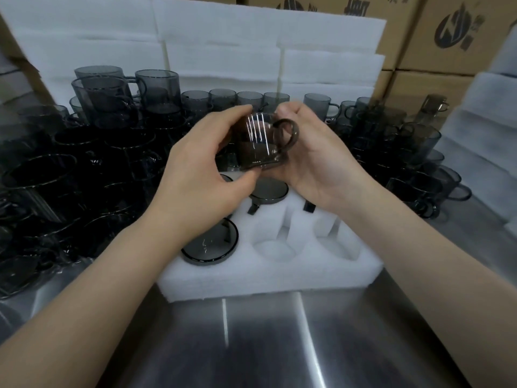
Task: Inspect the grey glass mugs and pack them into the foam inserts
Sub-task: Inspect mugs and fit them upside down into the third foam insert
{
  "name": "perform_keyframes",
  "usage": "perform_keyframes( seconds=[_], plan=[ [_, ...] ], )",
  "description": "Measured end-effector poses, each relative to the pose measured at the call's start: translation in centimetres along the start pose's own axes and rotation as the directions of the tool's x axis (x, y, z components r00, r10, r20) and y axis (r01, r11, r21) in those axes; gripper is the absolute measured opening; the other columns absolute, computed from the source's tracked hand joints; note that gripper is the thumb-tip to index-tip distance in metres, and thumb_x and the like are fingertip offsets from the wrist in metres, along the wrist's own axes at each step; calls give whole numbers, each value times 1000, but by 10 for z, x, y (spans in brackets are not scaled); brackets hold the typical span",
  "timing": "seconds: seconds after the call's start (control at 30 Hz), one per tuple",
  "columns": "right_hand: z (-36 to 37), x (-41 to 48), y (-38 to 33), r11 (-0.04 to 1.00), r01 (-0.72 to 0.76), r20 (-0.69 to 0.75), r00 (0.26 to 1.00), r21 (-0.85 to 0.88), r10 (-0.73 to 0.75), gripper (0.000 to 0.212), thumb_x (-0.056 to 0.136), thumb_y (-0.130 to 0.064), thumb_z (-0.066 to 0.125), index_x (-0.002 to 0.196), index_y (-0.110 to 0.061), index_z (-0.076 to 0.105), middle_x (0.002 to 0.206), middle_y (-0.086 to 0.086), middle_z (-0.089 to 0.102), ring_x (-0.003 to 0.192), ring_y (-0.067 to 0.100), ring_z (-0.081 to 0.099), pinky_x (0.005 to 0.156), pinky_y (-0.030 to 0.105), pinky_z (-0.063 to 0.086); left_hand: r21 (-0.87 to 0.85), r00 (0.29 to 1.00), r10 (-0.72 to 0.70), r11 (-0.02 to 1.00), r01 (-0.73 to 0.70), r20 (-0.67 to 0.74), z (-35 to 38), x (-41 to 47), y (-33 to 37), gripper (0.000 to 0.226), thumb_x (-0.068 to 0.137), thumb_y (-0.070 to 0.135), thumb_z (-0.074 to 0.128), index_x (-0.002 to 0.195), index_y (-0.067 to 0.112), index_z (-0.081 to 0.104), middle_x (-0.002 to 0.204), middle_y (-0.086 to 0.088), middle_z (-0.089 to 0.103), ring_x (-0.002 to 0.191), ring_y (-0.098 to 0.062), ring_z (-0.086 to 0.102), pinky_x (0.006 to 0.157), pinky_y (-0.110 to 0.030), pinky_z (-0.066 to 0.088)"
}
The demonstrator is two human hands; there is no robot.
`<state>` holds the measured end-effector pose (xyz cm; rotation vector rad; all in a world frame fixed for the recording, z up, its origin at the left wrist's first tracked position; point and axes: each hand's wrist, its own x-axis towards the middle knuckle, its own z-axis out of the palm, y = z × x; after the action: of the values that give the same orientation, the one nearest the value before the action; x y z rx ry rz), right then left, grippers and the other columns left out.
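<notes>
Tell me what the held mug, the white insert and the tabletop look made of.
Held mug: smoky grey glass, glossy; see-through, with sharp light streaks.
Insert: white foam, matte, with a layered cut edge.
Tabletop: probably brushed steel; it shows blurred reflections.

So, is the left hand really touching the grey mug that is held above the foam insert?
Touching. The head view shows the left hand pinching the mug, with fingertips on its upper edge and the thumb pressed under its lower edge.
</notes>
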<state>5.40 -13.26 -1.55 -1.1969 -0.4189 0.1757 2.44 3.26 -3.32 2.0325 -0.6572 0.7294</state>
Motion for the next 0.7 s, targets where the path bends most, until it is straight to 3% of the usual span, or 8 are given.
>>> perform_keyframes(
  seconds=[0.1, 0.2, 0.3, 0.47, 0.7],
  plan=[
    [0, 0, 0, 999, -20, -14, 1000, -30, 20, 19, 92, -28, 58, 85, -13, 49, 87, 10, 59, 76, 27, 62, 65, 45, 59, -62, 996, -51, 997, 56, 71, 1, 0, -1, 71, 74, 13, 68, 141, 14, 46, 131, 5, 55, 124, -10, 54, 107, -31, 44],
    [-1, -3, -1, 997, -3, -11, 1000, -80, 3, 24, 79, -29, 68, 79, -14, 50, 81, 7, 59, 67, 20, 64, 58, 37, 58, -86, 992, -60, 994, 70, 112, 0, 0, 0, 78, 70, 24, 75, 141, 18, 45, 132, 10, 55, 125, -5, 53, 106, -23, 42],
    [-1, -4, -1, 995, 13, -19, 1000, -103, -15, 19, 87, -23, 65, 77, -13, 53, 76, 3, 60, 62, 17, 62, 54, 32, 55, -98, 990, -78, 991, 89, 116, -1, 2, 1, 73, 65, 28, 80, 132, 22, 53, 125, 12, 60, 118, -5, 57, 103, -24, 44],
    [1, -3, 0, 994, 25, 39, 999, -102, -21, 23, 100, -19, 47, 94, -5, 64, 83, 8, 64, 73, 19, 63, 62, 33, 57, -196, 989, -128, 971, 140, 72, 0, 2, -2, 65, 65, 11, 87, 120, 24, 54, 112, 15, 64, 108, 2, 62, 96, -14, 45],
    [-6, -6, -2, 1000, -13, 264, 964, -10, 15, 30, 96, -4, 45, 124, -8, 52, 117, 13, 58, 102, 27, 62, 81, 46, 56, -314, 984, -177, 933, 176, 25, -4, 1, -5, 61, 69, 7, 84, 120, 24, 55, 114, 12, 64, 110, 0, 63, 96, -20, 48]
  ],
)
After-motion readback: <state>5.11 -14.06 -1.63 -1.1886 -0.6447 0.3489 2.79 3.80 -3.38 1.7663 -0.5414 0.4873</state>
